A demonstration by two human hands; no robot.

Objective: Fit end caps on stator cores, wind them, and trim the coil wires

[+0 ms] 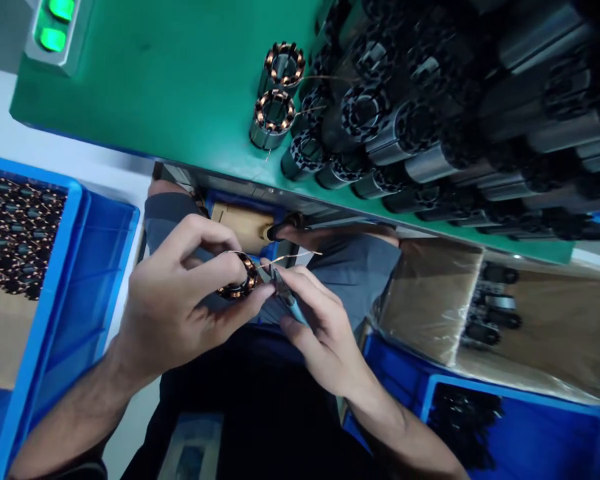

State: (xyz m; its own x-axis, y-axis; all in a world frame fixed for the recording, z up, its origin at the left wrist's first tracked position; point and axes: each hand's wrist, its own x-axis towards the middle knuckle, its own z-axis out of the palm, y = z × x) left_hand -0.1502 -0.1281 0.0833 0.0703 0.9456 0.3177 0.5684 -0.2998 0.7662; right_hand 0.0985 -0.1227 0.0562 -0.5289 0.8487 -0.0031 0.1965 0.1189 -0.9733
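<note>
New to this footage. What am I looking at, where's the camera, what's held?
No machine here: these are a person's own two bare hands. The single picture comes from a head-worn camera looking forward and down. The left hand holds a copper-wound ring; the right hand holds a small blue-handled tool, its tip close to the ring's loose wire. On the green table stand two other wound parts, beside many dark and silvery cylinders. A blue bin at left holds more copper-wound parts.
</note>
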